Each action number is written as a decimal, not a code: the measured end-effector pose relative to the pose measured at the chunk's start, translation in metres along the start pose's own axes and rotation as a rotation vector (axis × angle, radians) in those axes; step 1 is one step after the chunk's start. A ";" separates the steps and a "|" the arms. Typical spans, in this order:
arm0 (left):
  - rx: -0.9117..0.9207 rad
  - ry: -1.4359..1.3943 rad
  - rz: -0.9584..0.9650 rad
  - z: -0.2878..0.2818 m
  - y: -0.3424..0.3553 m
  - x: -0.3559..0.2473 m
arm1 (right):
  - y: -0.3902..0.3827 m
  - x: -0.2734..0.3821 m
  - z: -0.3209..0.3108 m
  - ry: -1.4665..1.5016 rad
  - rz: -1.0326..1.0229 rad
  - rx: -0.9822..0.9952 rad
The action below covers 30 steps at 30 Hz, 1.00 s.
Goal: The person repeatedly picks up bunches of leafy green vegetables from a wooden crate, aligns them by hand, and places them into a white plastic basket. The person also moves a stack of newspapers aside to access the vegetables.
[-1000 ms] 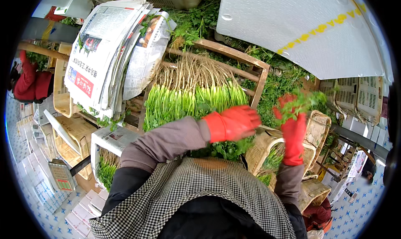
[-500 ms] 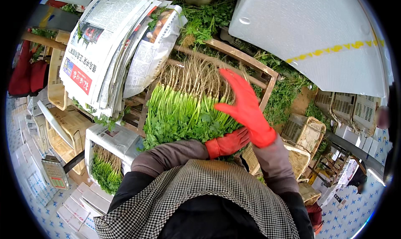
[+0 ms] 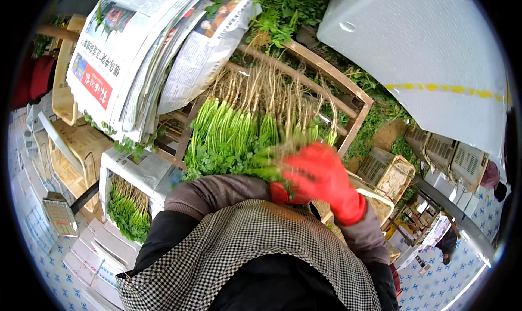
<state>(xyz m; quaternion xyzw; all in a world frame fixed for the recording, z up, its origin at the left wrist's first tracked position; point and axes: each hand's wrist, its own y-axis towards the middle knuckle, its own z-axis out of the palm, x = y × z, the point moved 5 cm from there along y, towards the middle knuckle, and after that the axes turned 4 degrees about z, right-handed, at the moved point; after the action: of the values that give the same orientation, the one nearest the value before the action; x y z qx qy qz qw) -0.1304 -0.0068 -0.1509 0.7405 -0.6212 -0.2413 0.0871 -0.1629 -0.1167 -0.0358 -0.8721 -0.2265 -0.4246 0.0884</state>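
A row of green leafy herbs [image 3: 217, 131] with pale roots lies on a wooden slatted frame [image 3: 350, 134], roots toward the back. My right hand [image 3: 318, 177], in a red glove, is blurred at the lower right of the row, its fingers closed round some smeared stems and roots. My left hand [image 3: 285, 192], also red-gloved, is low beneath it at the front of the herbs, mostly hidden, so its fingers cannot be made out. Left of the herbs is a thick stack of newspapers [image 3: 114, 55].
A white foam box [image 3: 413, 44] stands at back right. Plastic crates [image 3: 389, 177] sit at right, others [image 3: 76, 153] at left. A white box of herbs [image 3: 130, 202] is at lower left. Loose greens [image 3: 277, 17] lie behind the frame. A person's red sleeve [image 3: 35, 79] shows far left.
My right hand has moved from open over the roots down to the front of the row, now closing on stems and roots. My left hand has become more hidden beneath it.
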 end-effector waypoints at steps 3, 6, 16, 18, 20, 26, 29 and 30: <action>-0.094 -0.434 0.020 -0.020 0.018 0.016 | 0.059 -0.054 0.018 0.049 0.185 -0.114; -0.139 -1.123 -0.027 -0.055 0.017 0.033 | 0.081 -0.101 0.044 0.337 0.457 0.045; -0.662 -0.336 -0.954 -0.175 -0.117 0.129 | 0.064 -0.070 0.008 -0.234 0.259 -0.187; -0.482 -0.218 -0.954 -0.156 -0.106 0.125 | 0.057 -0.057 0.021 -0.352 0.204 -0.227; -0.173 -0.136 -1.028 -0.128 -0.097 0.121 | 0.050 -0.052 0.047 -0.468 0.211 -0.136; -0.301 -0.085 -1.059 -0.119 -0.119 0.111 | 0.032 -0.051 0.053 -0.223 0.347 -0.253; -0.342 -0.065 -1.080 -0.117 -0.127 0.111 | 0.013 -0.043 0.035 0.072 0.539 -0.262; -0.393 -0.052 -1.097 -0.116 -0.127 0.111 | 0.009 -0.041 0.036 0.191 0.615 -0.253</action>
<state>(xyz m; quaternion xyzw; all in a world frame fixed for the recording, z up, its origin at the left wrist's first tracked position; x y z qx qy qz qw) 0.0476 -0.1065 -0.1323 0.9176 -0.0921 -0.3802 0.0698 -0.1559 -0.1253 -0.0897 -0.8601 0.1104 -0.4823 0.1243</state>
